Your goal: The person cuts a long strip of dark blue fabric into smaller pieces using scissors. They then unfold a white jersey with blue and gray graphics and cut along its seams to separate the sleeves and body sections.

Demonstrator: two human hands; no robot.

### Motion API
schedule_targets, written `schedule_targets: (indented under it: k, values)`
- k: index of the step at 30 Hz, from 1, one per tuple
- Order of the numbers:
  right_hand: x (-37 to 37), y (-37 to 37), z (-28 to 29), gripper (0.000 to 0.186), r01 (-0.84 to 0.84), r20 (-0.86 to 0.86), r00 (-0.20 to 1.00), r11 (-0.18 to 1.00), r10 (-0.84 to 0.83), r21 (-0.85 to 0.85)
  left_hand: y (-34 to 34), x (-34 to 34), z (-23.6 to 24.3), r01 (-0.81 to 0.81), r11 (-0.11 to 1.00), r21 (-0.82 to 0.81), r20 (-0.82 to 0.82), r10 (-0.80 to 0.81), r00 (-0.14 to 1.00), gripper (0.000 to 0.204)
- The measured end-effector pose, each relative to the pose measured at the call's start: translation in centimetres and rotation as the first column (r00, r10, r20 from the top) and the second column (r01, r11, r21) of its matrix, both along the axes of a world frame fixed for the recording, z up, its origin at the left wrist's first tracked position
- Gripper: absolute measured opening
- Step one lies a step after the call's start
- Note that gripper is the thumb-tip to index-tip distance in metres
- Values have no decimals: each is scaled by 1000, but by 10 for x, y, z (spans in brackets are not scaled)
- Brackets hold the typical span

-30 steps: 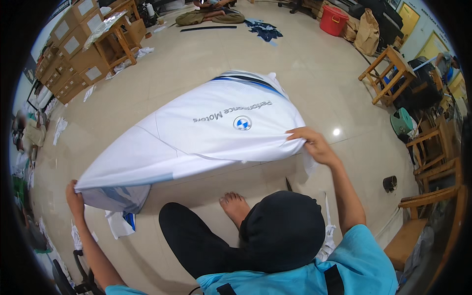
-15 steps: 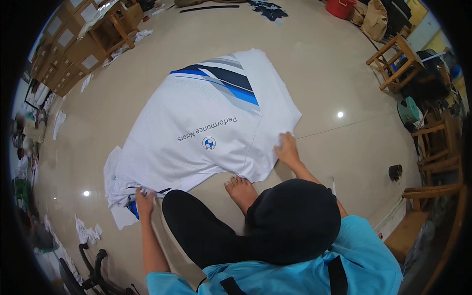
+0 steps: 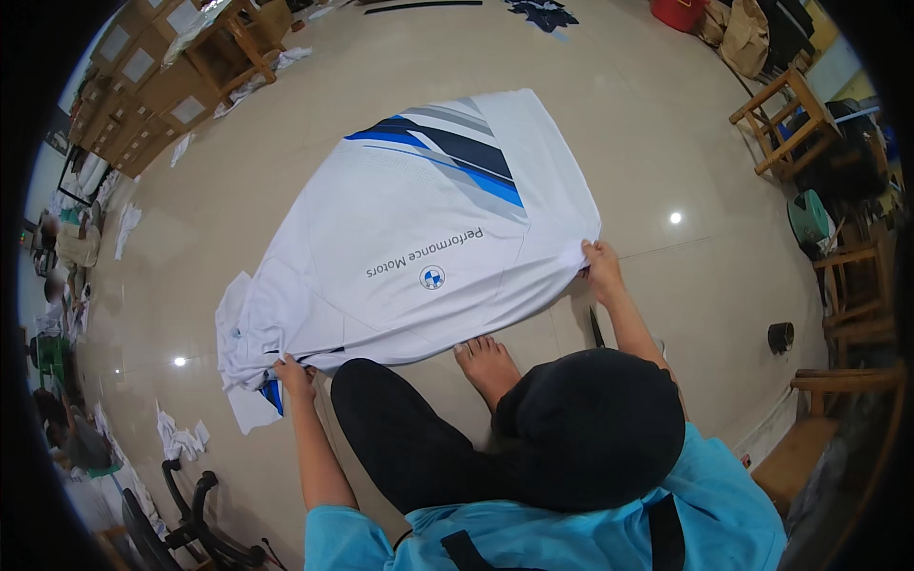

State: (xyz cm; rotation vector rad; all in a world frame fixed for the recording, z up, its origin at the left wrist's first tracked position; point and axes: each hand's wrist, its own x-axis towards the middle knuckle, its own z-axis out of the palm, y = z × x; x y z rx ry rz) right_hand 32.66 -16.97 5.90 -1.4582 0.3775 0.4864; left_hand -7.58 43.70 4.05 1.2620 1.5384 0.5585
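White printed garment point(image 3: 381, 224) lies on floor point(image 3: 685, 305) directly ahead, long axis slanting from bunched near-left to far-right. Left hand point(image 3: 297, 374): grip pinched on near-left edge. Right hand point(image 3: 600, 269): grip closed on right corner.

Smooth, matt cloth in the garment point(image 3: 381, 214), rumpled at one end. Glossy tile across the floor point(image 3: 705, 305), with bright glints. Matt cloth in the trousers point(image 3: 400, 438). Wood in the stool point(image 3: 794, 147); dull cardboard in the boxes point(image 3: 157, 95); shiny plastic in the bucket point(image 3: 680, 11).
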Motion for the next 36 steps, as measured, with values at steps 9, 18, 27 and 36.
schedule_targets:
  k: [9, 18, 27, 36]
  values:
    - [-2, -41, 174, 59, -18, 388, 905, 896, -174, 444, 20, -15, 161, 51, 959, 280, 639, -226, 736, 37]
    - [159, 45, 320, 47, -325, 819, 573, 913, -16, 246, 189, 101, 324, 194, 824, 533, 631, -539, 557, 30]
    - [297, 187, 286, 77, -393, 637, 668, 909, 385, -137, 321, 317, 306, 279, 841, 463, 318, -452, 834, 46]
    - [343, 243, 147, 107, -399, 460, 749, 879, 477, -261, 259, 390, 146, 591, 737, 329, 164, -661, 732, 78]
